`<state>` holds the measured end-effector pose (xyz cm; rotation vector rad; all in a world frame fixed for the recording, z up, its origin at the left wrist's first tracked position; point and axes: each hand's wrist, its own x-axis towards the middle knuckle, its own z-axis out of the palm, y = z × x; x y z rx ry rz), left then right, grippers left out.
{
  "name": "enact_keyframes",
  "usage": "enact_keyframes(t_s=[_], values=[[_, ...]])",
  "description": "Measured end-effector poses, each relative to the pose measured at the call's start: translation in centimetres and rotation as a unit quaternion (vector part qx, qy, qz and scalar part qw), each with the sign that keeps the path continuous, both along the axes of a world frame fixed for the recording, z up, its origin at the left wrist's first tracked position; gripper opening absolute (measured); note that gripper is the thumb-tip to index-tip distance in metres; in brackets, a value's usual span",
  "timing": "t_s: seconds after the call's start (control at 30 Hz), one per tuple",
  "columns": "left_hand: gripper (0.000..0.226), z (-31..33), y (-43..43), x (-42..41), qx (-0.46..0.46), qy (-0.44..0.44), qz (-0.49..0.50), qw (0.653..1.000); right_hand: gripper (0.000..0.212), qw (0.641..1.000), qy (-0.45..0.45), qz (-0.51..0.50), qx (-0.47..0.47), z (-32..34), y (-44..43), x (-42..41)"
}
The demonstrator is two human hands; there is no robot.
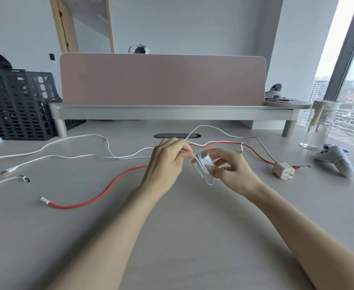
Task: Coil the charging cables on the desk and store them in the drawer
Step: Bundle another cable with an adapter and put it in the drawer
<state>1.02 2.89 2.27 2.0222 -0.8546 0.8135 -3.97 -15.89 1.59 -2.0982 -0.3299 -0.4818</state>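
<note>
Right grip clamps on a white coil, left grip at its 9 o'clock pinches the loose strand, red cable at 8 o'clock on the worktop.

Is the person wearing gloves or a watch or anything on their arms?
No. The left hand and right hand have no gloves, and no rings show. The left forearm and right forearm are uncovered too: no sleeve comes into view, and there is no watch or bracelet on either wrist.
</note>
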Motion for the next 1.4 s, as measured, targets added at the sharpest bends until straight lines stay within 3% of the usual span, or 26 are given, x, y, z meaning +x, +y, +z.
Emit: enact_keyframes(t_s=[0.23,0.53,0.77,0.9,1.03,1.2,1.4], values=[[0.019,0.2,0.2,-0.2,-0.135,0.197,-0.118,0.964,0.026,0.995,0.047,0.085,0.02,0.6,0.1,-0.8],[0.02,0.2,0.2,-0.3,-0.161,0.225,-0.141,0.951,0.031,0.986,0.096,0.113,0.079,0.4,0.1,-0.9],[0.037,-0.7,-1.4,-0.9,-0.211,0.26,-0.159,0.929,0.034,0.941,0.13,0.18,0.256,0.8,0.5,-1.0],[0.029,-2.1,-2.4,-0.8,-0.139,0.243,-0.136,0.95,0.021,0.924,0.124,0.163,0.323,1.1,0.5,-1.0],[0.031,-2.5,-3.4,-1.4,-0.061,0.248,-0.104,0.961,0.051,0.906,0.134,0.137,0.379,1.3,0.1,-0.8],[0.027,-2.7,-3.6,-2.1,0.056,0.273,-0.09,0.956,0.044,0.927,0.167,0.115,0.315,1.7,0.0,-0.9],[0.032,-2.2,-3.3,-2.6,0.066,0.281,-0.077,0.954,0.022,0.938,0.176,0.15,0.259,1.6,-0.1,-1.1]])
